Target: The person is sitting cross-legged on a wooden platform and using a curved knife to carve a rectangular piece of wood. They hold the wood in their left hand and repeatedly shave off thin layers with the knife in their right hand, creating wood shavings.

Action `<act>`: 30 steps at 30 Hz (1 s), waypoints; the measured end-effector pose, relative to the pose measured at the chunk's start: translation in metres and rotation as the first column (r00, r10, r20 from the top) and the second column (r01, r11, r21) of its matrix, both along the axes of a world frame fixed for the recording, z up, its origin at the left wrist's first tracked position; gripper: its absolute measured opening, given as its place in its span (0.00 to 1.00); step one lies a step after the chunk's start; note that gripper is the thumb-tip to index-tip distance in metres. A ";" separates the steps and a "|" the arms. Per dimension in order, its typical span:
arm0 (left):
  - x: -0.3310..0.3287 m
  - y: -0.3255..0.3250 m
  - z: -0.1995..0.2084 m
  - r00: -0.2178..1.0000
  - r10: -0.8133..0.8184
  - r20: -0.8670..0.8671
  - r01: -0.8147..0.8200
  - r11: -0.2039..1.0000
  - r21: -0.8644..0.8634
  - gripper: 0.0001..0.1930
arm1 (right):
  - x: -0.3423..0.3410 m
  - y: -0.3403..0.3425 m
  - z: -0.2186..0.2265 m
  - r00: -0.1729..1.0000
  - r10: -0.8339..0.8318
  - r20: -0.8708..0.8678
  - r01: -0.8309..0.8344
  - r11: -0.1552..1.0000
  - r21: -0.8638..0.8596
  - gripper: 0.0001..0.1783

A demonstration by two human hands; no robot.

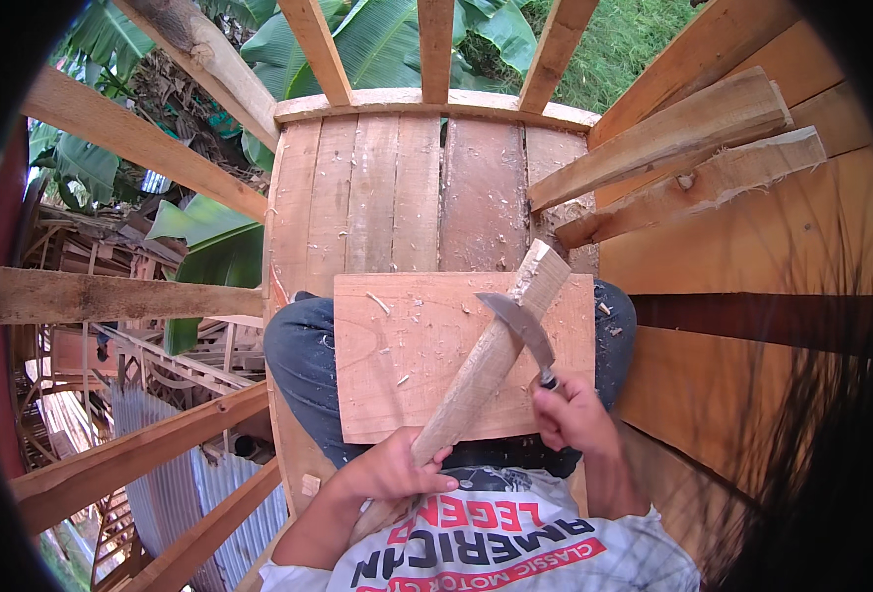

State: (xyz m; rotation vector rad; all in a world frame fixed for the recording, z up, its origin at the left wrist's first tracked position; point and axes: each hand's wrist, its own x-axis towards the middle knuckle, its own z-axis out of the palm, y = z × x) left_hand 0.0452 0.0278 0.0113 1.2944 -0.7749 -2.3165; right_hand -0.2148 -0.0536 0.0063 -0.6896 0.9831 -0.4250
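My left hand (397, 466) is closed around the lower part of a long wooden stick (478, 373), which slants up to the right across a flat wooden board (382, 345) on my lap. My right hand (574, 414) grips a curved-blade knife (529, 330) by its handle, mostly hidden in the fist. The blade lies across the stick near its upper end, where pale, freshly cut wood shows. Behind my left hand the stick's lower end runs back against my shirt. Small wood shavings (379, 302) are scattered on the board.
I sit with bent legs (303, 360) on a plank floor (372, 197) strewn with chips. Two rough timber pieces (693, 187) lean at the right by an orange wooden wall (742, 247). Wooden railing bars (111, 294) stand left and ahead, with banana leaves (367, 49) beyond.
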 end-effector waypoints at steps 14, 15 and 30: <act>0.002 0.004 -0.005 0.997 0.006 -0.078 -0.003 0.999 0.044 0.19 | -0.019 -0.015 -0.016 0.880 -0.475 -0.014 0.468 0.870 -0.156 0.12; 0.006 0.006 -0.006 0.995 0.028 -0.098 -0.023 0.998 0.054 0.19 | -0.029 -0.033 -0.017 0.780 -0.621 0.077 0.624 0.761 -0.175 0.13; -0.005 -0.010 0.007 1.000 0.004 -0.028 -0.004 1.000 -0.022 0.19 | 0.005 0.001 -0.011 0.989 -0.141 -0.037 0.133 0.978 -0.161 0.09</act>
